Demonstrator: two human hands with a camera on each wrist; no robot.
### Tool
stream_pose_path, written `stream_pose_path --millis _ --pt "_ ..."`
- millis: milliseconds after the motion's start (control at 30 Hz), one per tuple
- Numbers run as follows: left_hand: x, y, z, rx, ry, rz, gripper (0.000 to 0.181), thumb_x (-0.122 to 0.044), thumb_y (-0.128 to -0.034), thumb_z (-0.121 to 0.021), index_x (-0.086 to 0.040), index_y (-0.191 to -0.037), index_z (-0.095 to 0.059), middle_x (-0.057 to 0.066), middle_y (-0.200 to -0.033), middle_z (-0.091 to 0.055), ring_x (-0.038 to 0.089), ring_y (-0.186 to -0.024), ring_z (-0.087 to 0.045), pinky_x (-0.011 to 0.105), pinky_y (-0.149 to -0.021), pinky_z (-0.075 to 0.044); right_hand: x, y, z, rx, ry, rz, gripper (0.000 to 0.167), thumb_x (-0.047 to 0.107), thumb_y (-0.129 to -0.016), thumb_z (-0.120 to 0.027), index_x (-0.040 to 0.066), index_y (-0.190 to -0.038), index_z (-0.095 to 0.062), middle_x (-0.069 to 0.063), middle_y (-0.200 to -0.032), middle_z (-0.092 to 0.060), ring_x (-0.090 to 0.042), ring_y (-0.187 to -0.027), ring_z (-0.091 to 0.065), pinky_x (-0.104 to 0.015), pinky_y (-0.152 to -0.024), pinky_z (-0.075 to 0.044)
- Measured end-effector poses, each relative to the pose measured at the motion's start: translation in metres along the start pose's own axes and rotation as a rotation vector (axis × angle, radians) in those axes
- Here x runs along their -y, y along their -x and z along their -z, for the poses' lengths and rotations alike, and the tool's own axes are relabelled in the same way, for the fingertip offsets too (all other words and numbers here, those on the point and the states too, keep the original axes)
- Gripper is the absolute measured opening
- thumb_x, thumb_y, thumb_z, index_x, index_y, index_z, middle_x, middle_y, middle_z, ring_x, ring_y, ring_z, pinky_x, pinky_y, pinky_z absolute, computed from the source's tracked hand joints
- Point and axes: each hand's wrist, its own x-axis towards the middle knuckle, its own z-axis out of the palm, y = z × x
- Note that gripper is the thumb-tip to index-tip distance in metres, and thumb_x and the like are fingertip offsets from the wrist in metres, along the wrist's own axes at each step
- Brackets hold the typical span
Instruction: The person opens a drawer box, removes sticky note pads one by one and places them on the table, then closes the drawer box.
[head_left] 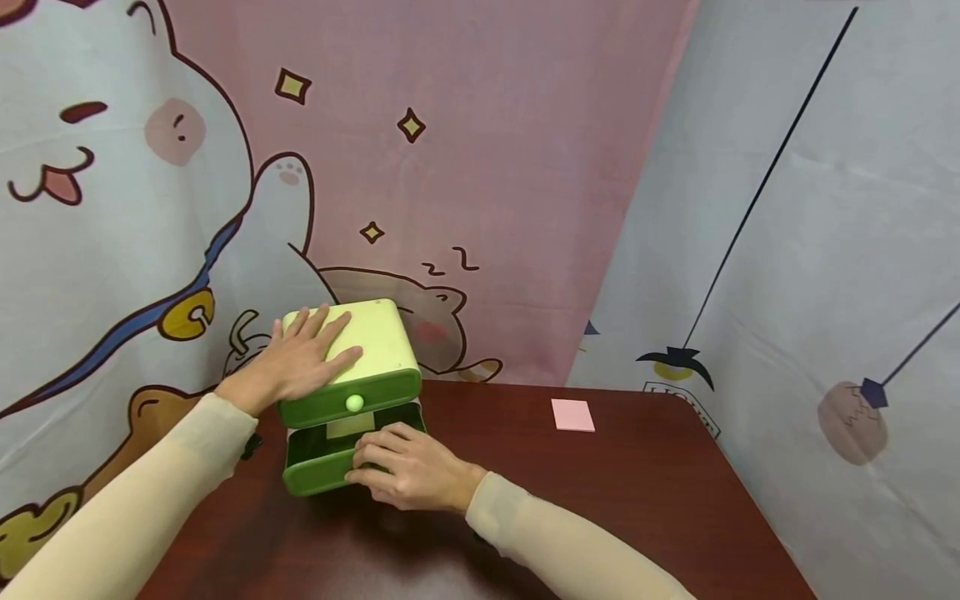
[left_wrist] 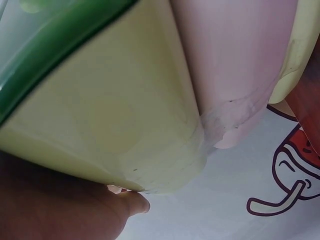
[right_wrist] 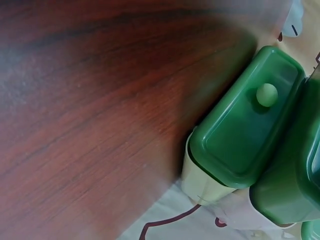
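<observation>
**Left hand (head_left: 303, 358) flat on the box (head_left: 378, 337), right hand (head_left: 416, 471) at the open drawer (head_left: 318, 475)**

The box stands on the table (head_left: 637, 492), towards 8 o'clock from the middle of the head view, its green fronts facing 6 o'clock. Its top is pale yellow; the left wrist view shows a pink tier (left_wrist: 235, 55) between two yellow ones.

The left hand is released, grasping nothing: its fingers lie spread on the top, at about 11 o'clock of the box, tips pointing towards 1. The top drawer (head_left: 393, 389) beneath is closed, with a round, pale green knob (head_left: 354, 403) at its middle.

The open drawer, the middle one, juts out below it. Inside lies a pale yellow patch (head_left: 350, 426), too small to identify. The right hand is at about 4 o'clock of this drawer, fingers bent against its front and covering part of it; whether they grasp it or only touch it, I cannot tell. The right wrist view shows the bottom drawer (right_wrist: 235, 140) closed, with the open drawer's green front at its 4 o'clock.

A pink pad (head_left: 573, 415) lies on the table at 3 o'clock from the box, well apart. Behind, at 12, hangs a pink cloth (head_left: 510, 167) with cartoon cats.
</observation>
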Motion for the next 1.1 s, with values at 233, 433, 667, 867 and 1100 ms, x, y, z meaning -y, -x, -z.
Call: stream_pose_path --millis 233,433,667,867,1100 --pt "0.0 0.001 0.001 -0.008 -0.002 -0.008 0.094 -0.077 -0.119 -0.034 -0.016 -0.189 -0.018 0.033 -0.194 -0.002 0.066 -0.178 0.002 0.09 -0.137 0.006 0.005 0.0 0.008 -0.046 0.006 0.026 0.024 0.026 -0.108 -0.075 0.028 -0.128 -0.089 0.009 -0.124 -0.083 -0.012 -0.132 -0.076 -0.029 -0.113 -0.061" --pt "0.001 0.0 0.001 -0.013 0.001 -0.011 0.094 -0.077 -0.1188 -0.033 -0.017 -0.189 -0.018 0.033 -0.194 -0.002 0.065 -0.178 0.002 0.09 -0.137 0.006 0.009 0.001 0.013 -0.029 0.028 0.048 0.025 0.027 -0.112 -0.071 0.029 -0.13 -0.088 0.009 -0.126 -0.083 -0.013 -0.134 -0.076 -0.029 -0.116 -0.06" --pt "0.002 0.0 -0.001 -0.01 0.007 -0.013 0.095 -0.078 -0.1186 -0.033 -0.017 -0.189 -0.017 0.032 -0.194 -0.002 0.064 -0.179 0.003 0.09 -0.137 0.007 0.014 0.003 0.02 0.007 0.025 0.077 0.026 0.029 -0.115 -0.068 0.029 -0.133 -0.086 0.009 -0.128 -0.082 -0.012 -0.134 -0.075 -0.028 -0.115 -0.06" --pt "0.003 0.001 -0.002 -0.009 0.008 -0.011 0.095 -0.079 -0.1183 -0.032 -0.018 -0.19 -0.017 0.031 -0.195 -0.001 0.064 -0.179 0.004 0.09 -0.137 0.008 0.017 0.005 0.024 0.02 0.047 0.131 0.028 0.032 -0.118 -0.064 0.029 -0.137 -0.085 0.01 -0.132 -0.083 -0.012 -0.134 -0.076 -0.027 -0.114 -0.06" --pt "0.002 0.0 -0.001 -0.008 -0.002 -0.017 0.094 -0.077 -0.1191 -0.033 -0.017 -0.189 -0.017 0.032 -0.194 0.0 0.065 -0.179 0.002 0.09 -0.137 0.006 0.018 0.008 0.026 0.003 0.064 0.177 0.027 0.032 -0.119 -0.064 0.029 -0.136 -0.086 0.011 -0.131 -0.084 -0.011 -0.131 -0.077 -0.027 -0.113 -0.061"
